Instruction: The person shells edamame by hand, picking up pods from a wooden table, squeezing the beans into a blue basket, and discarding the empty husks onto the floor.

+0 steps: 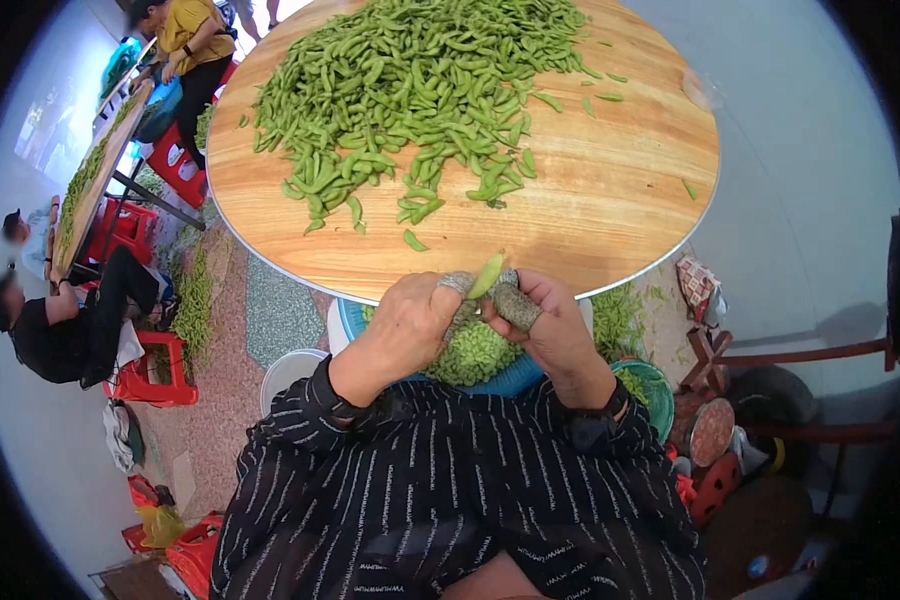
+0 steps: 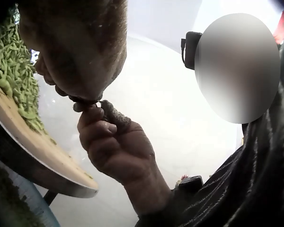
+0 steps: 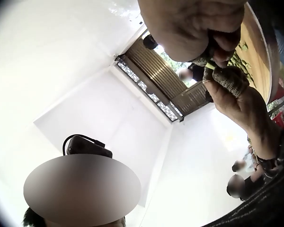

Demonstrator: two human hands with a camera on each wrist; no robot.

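Observation:
In the head view, one green soybean pod (image 1: 487,275) stands tilted between the fingertips of both hands, just off the table's near edge. My left hand (image 1: 398,322) pinches it from the left, and my right hand (image 1: 562,335) from the right. Grey fabric covers wrap the thumbs; the right thumb's cover (image 1: 517,306) shows best. Below the hands, shelled green beans (image 1: 470,357) fill a blue basin (image 1: 349,318), partly hidden by the hands. From the right wrist, a bit of green shows where the fingertips of the left hand (image 3: 242,105) and right hand meet.
A large heap of pods (image 1: 400,90) covers the far part of the round wooden table (image 1: 620,190). To the right stands a green basket (image 1: 658,400), near a wooden rack (image 1: 810,355). A white bucket (image 1: 288,378) is at the left. People sit around another table (image 1: 95,190) with red stools.

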